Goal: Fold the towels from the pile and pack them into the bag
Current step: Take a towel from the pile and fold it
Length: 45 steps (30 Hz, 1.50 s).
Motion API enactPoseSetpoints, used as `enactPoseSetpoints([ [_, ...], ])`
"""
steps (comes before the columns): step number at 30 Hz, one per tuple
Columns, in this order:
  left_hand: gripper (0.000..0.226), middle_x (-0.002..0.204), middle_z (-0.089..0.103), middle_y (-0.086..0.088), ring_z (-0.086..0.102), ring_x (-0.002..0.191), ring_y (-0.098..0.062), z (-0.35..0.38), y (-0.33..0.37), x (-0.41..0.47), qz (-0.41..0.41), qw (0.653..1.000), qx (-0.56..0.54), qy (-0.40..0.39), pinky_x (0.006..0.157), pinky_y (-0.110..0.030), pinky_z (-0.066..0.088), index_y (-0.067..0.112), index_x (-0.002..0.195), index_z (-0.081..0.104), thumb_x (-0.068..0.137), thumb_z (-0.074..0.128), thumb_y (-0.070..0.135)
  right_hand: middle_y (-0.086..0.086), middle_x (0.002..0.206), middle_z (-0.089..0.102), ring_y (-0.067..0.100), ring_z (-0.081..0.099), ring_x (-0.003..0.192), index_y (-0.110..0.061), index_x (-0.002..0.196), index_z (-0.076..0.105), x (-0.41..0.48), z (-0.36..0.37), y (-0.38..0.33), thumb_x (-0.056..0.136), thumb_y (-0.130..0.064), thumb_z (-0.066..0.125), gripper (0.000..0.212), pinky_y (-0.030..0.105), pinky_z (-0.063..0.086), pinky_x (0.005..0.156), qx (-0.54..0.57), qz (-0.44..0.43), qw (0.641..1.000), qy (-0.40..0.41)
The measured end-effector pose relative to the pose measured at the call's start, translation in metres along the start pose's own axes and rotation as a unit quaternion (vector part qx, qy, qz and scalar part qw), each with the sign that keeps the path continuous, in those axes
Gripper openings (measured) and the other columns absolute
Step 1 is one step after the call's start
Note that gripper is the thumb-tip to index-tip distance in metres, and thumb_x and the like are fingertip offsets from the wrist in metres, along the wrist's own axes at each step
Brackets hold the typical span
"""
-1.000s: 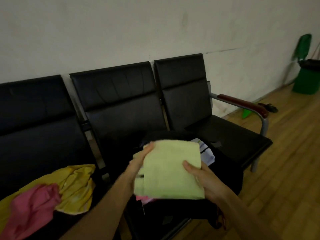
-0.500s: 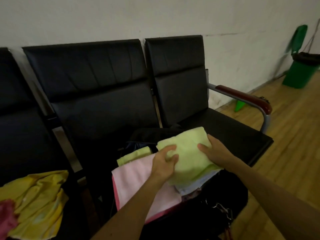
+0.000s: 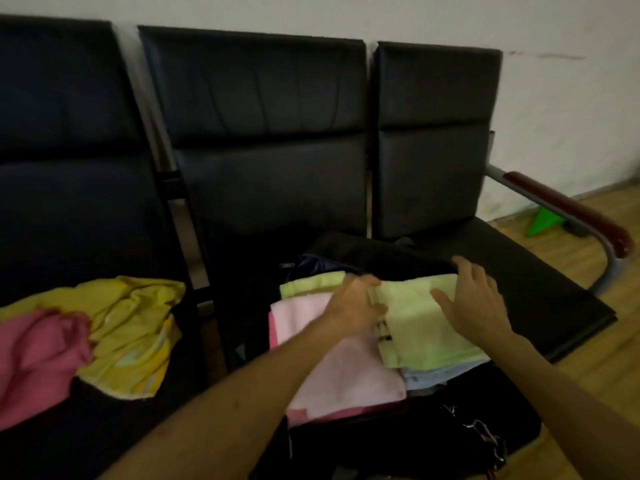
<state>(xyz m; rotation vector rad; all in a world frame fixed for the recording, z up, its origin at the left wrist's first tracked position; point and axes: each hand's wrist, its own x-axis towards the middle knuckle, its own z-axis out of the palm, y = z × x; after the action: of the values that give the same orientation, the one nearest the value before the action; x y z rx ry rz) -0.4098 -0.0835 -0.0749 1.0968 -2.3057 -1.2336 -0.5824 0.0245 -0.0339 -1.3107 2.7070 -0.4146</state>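
Light green towel [image 3: 426,327] lying folded on top of stack inside open black bag [image 3: 415,441], sitting on bench [image 3: 263,188]. Left hand [image 3: 356,308] curling fingers round towel's left edge; right hand [image 3: 474,306] pressing flat on it, fingers spreading apart. Pale pink towel [image 3: 343,372] and pale blue towel [image 3: 433,374] lying underneath. Crumpled yellow towel [image 3: 135,327] and dark pink towel [image 3: 38,358] lying on left seat, well apart from bag. Armrest [image 3: 571,209] standing at right

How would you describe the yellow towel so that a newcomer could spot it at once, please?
Find the row of black seats along the wall. On the leftmost seat the yellow towel lies crumpled, touching the pink towel on its left. Nothing else there is bright yellow.
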Motion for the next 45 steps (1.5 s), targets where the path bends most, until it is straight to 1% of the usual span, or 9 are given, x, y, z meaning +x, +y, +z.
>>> enactPoseSetpoints([
  [4,0.026,0.096,0.067,0.002,0.066,0.087,-0.017,-0.089,-0.02,-0.053,-0.009,0.992,0.016,0.123,0.081,-0.028,0.053,0.02,0.113,0.066,0.088,0.07,0.024,0.013,0.143,0.048,0.033,0.043,0.131,-0.012,0.142,0.045,-0.048,0.013,-0.091,0.094,-0.038,0.061,0.057,0.04,0.035,0.106,0.137,-0.147,0.979,0.033],
  [8,0.011,0.078,0.062,0.01,0.065,0.078,-0.015,-0.156,-0.094,-0.144,-0.075,0.972,0.075,0.208,0.069,-0.024,0.046,0.023,0.1,0.067,0.089,0.068,0.025,0.005,0.136,0.055,0.024,0.049,0.127,-0.015,0.135,0.053,-0.116,0.068,-0.196,0.093,-0.036,0.063,0.048,0.028,0.034,0.102,0.218,-0.251,0.941,-0.06],
  [14,0.014,0.087,0.07,-0.001,0.068,0.084,-0.022,-0.207,-0.234,-0.25,-0.289,0.914,0.097,0.267,0.073,-0.034,0.054,0.019,0.099,0.066,0.089,0.068,0.029,-0.006,0.128,0.058,0.013,0.052,0.123,-0.023,0.13,0.055,-0.187,0.164,-0.3,0.097,-0.038,0.057,0.036,0.024,0.039,0.098,0.211,-0.305,0.905,-0.209],
  [19,0.011,0.1,0.071,-0.007,0.067,0.093,-0.028,-0.23,-0.317,-0.28,-0.361,0.88,0.091,0.297,0.079,-0.037,0.054,0.016,0.099,0.07,0.091,0.063,0.021,-0.005,0.125,0.063,0.013,0.057,0.118,-0.021,0.126,0.06,-0.209,0.233,-0.378,0.098,-0.027,0.057,0.029,0.022,0.043,0.094,0.204,-0.276,0.886,-0.31],
  [27,0.028,0.111,0.071,-0.012,0.066,0.103,-0.031,-0.234,-0.372,-0.243,-0.291,0.904,0.088,0.3,0.083,-0.039,0.051,0.01,0.116,0.068,0.094,0.059,0.024,0.006,0.13,0.062,0.027,0.057,0.121,-0.021,0.139,0.051,-0.18,0.319,-0.474,0.095,-0.012,0.052,0.045,0.033,0.044,0.099,0.185,-0.214,0.91,-0.305],
  [32,0.038,0.101,0.073,-0.005,0.067,0.1,-0.024,-0.236,-0.391,-0.226,-0.268,0.905,0.078,0.322,0.076,-0.036,0.049,0.023,0.13,0.057,0.093,0.055,0.016,0.007,0.107,0.073,0.027,0.066,0.103,-0.015,0.106,0.072,-0.162,0.35,-0.482,0.088,-0.017,0.066,0.019,0.033,0.052,0.083,0.183,-0.171,0.931,-0.265],
  [35,0.034,0.111,0.07,-0.003,0.065,0.102,-0.022,-0.231,-0.394,-0.226,-0.255,0.911,0.097,0.311,0.079,-0.033,0.048,0.022,0.125,0.063,0.091,0.059,0.018,0.007,0.112,0.071,0.025,0.065,0.106,-0.013,0.108,0.072,-0.163,0.357,-0.482,0.09,-0.014,0.063,0.02,0.035,0.051,0.09,0.183,-0.176,0.929,-0.268],
  [40,0.022,0.105,0.07,-0.005,0.066,0.091,-0.021,-0.232,-0.37,-0.24,-0.222,0.913,0.101,0.327,0.073,-0.033,0.052,0.017,0.108,0.072,0.09,0.058,0.015,0.003,0.104,0.068,0.022,0.063,0.097,-0.017,0.098,0.071,-0.174,0.328,-0.477,0.091,-0.023,0.059,0.015,0.035,0.051,0.084,0.216,-0.209,0.915,-0.268],
  [45,0.017,0.094,0.072,-0.003,0.064,0.073,-0.011,-0.259,-0.291,-0.269,-0.153,0.918,0.072,0.359,0.058,-0.02,0.048,0.011,0.097,0.074,0.089,0.059,0.011,0.0,0.089,0.066,0.019,0.06,0.088,-0.018,0.081,0.067,-0.189,0.231,-0.483,0.092,-0.026,0.056,0.017,0.028,0.041,0.071,0.264,-0.214,0.904,-0.261],
])
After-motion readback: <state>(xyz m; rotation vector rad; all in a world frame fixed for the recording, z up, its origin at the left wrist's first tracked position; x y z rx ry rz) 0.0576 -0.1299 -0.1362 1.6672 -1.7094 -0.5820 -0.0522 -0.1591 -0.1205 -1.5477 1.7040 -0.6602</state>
